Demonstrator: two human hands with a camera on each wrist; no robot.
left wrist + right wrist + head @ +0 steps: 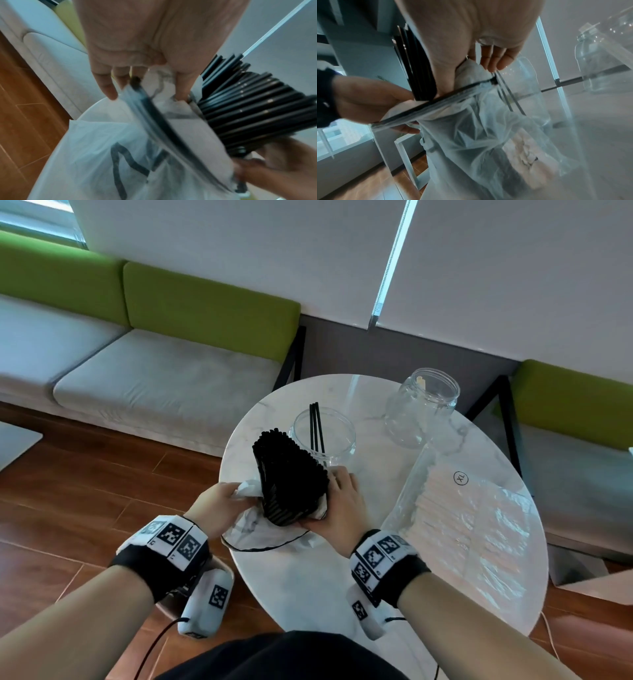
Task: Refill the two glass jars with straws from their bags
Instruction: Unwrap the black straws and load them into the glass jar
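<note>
Early stage — right hand (337,501) clamped on black straws (291,474), left hand (219,505) pinching bag (260,534); near jar (323,440) nearly empty — far jar (423,405), white straws (459,518) untouched.

Black straws' (291,477) lower ends inside bag (267,534)

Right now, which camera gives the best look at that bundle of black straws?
The head view: the whole bundle of black straws shows, ends up, between both hands beside a jar. The left wrist view shows only their fanned sides, blurred; the right wrist view shows a sliver behind the palm.
</note>
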